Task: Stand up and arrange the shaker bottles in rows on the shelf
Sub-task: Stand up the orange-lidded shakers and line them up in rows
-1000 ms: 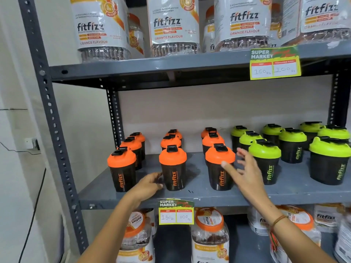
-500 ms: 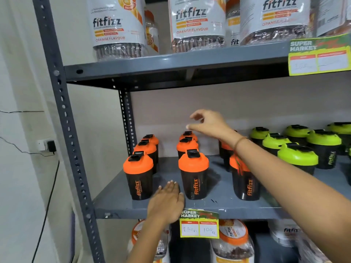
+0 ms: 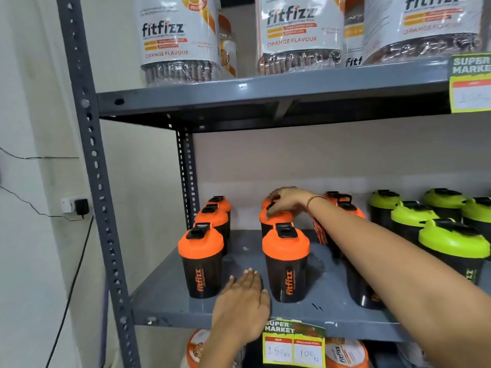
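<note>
Right hand (image 3: 288,199) has dropped from mid-air onto the middle column of orange-lidded shakers.

Its fingers curl over the lid of the second shaker (image 3: 276,217) in that column, at 12 o'clock from the front shaker (image 3: 286,261). Left hand (image 3: 243,301) lies flat, released, on the shelf (image 3: 164,293) edge at 6 o'clock.

Under the right grip (image 3: 288,201) the shaker bottles (image 3: 285,261) are black with orange lids, black flip caps and orange lettering. Further to its right stand black bottles with lime-green lids (image 3: 453,240). The shelf (image 3: 265,314) beneath is dark grey. A red-and-green thread band (image 3: 316,200) circles the wrist. Below the left grip (image 3: 243,298) hangs a yellow price tag (image 3: 293,345) with a green header.
</note>
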{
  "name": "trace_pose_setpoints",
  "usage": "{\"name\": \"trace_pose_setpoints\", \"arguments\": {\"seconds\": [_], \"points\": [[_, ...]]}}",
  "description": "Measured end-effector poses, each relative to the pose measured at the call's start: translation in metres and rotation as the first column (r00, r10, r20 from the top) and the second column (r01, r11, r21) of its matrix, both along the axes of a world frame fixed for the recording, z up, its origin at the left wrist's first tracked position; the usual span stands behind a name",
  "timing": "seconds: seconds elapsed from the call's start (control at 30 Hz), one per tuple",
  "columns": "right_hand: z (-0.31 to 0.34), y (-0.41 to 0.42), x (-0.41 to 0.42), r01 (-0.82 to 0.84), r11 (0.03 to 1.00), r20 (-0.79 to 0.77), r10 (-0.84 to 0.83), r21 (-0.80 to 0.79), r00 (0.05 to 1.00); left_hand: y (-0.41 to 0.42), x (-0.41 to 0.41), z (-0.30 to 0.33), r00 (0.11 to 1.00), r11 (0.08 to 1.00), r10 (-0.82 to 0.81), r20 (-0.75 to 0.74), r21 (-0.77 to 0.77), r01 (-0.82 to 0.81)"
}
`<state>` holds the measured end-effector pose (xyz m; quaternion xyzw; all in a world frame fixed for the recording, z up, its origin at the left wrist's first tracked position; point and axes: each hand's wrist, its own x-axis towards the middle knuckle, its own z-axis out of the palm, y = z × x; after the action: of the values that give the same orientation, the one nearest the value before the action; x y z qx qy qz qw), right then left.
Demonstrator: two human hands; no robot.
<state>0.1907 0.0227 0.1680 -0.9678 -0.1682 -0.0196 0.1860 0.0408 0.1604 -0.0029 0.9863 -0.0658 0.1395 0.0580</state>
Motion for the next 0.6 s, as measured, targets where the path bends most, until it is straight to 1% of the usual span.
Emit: {"name": "trace_pose_setpoints", "arguments": {"seconds": [0.17, 0.3, 0.4, 0.5, 0.6], "points": [[0.005, -0.004, 0.001, -0.034, 0.997, -0.118, 0.042, 0.072, 0.992, 0.000, -0.003, 0.000, 1.000, 1.000, 0.002, 0.010, -0.008, -0.002], [0.006, -0.004, -0.001, -0.038, 0.997, -0.136, 0.046, 0.063, 0.990, 0.000, -0.004, 0.001, 1.000, 1.000, 0.005, 0.008, -0.014, -0.005], [0.005, -0.004, -0.002, -0.025, 0.996, -0.159, 0.039, 0.086, 0.987, -0.001, -0.005, 0.002, 1.000, 1.000, 0.007, 0.005, -0.017, -0.007], [0.004, -0.003, -0.006, -0.008, 0.998, -0.146, 0.018, 0.070, 0.989, -0.001, -0.006, 0.003, 1.000, 1.000, 0.011, 0.010, -0.025, -0.011], [0.011, -0.003, -0.019, -0.011, 0.990, -0.079, 0.022, 0.138, 0.997, -0.001, -0.006, 0.003, 1.000, 0.999, 0.014, 0.026, -0.040, -0.013]]}}
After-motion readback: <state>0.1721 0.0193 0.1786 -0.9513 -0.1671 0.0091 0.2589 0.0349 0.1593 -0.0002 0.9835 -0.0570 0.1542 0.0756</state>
